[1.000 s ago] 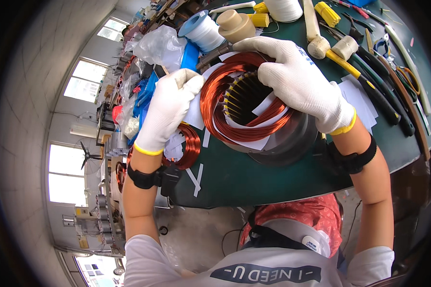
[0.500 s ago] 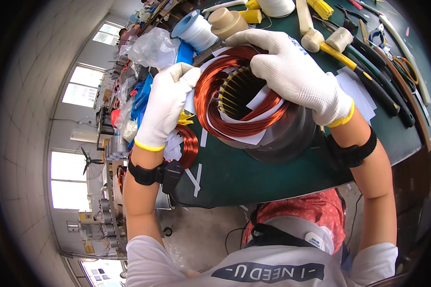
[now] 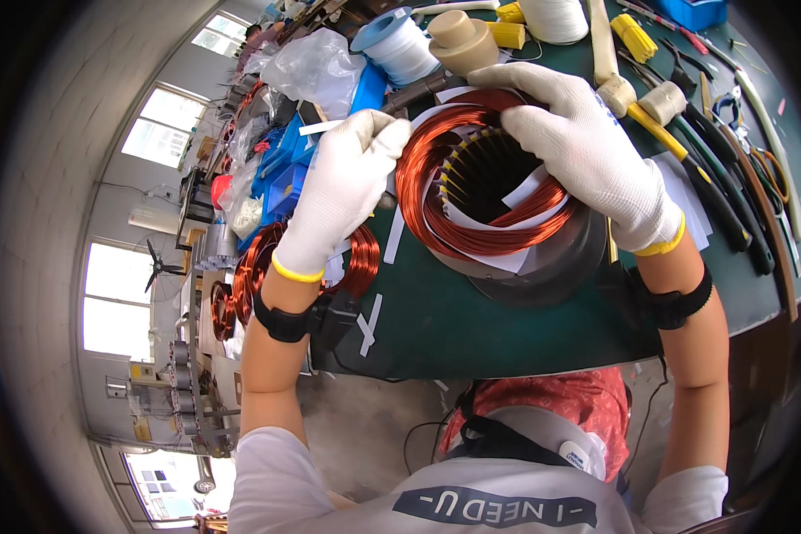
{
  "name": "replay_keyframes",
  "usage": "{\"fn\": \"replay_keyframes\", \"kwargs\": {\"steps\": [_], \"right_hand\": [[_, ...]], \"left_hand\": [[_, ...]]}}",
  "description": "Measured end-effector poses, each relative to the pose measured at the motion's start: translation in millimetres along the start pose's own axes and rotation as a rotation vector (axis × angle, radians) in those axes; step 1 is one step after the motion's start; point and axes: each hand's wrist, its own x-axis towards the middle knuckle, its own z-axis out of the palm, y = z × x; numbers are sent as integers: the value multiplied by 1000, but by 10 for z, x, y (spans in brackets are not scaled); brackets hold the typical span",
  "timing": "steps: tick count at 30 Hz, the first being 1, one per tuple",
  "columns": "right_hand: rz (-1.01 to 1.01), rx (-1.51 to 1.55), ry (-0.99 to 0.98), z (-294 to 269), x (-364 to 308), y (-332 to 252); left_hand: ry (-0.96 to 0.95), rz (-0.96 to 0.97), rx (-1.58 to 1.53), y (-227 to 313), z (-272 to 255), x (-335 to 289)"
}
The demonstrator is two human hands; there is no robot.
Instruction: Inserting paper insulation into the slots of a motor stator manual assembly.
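Note:
A motor stator point(image 3: 543, 276) stands upright on the bench, its dark slotted bore facing up. Around its top lies a thick ring of red-brown copper wire coils point(image 3: 423, 200), with white insulation paper point(image 3: 525, 189) showing between them. My gloved right hand point(image 3: 587, 147) grips the ring's far right side, thumb at the inner edge and fingers over the outside. At the ring's left side is my gloved left hand point(image 3: 351, 173), thumb and fingers pinched together. A white strip point(image 3: 320, 127) shows beside its fingers; whether they hold it is unclear.
Loose copper coils point(image 3: 363, 258) lie at left, near white strips point(image 3: 370, 325). A white spool point(image 3: 396, 49), a beige stepped cylinder point(image 3: 461, 42) and a blue bin point(image 3: 287, 187) stand beyond. Mallets point(image 3: 663, 102) and pliers point(image 3: 730, 105) lie at right on the green bench point(image 3: 436, 338).
The whole view has shifted, so the bench things appear farther right. My left hand has drawn slightly back from the ring's edge; my right hand keeps its grip on the coils.

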Motion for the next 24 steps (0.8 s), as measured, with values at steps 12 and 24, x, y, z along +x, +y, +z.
{"fn": "replay_keyframes", "kwargs": {"steps": [12, 24], "right_hand": [[136, 32, 51, 6, 45, -52], [-101, -101, 19, -7, 69, 36]], "left_hand": [[75, 393, 263, -10, 33, 259], [64, 392, 281, -34, -21, 276]]}}
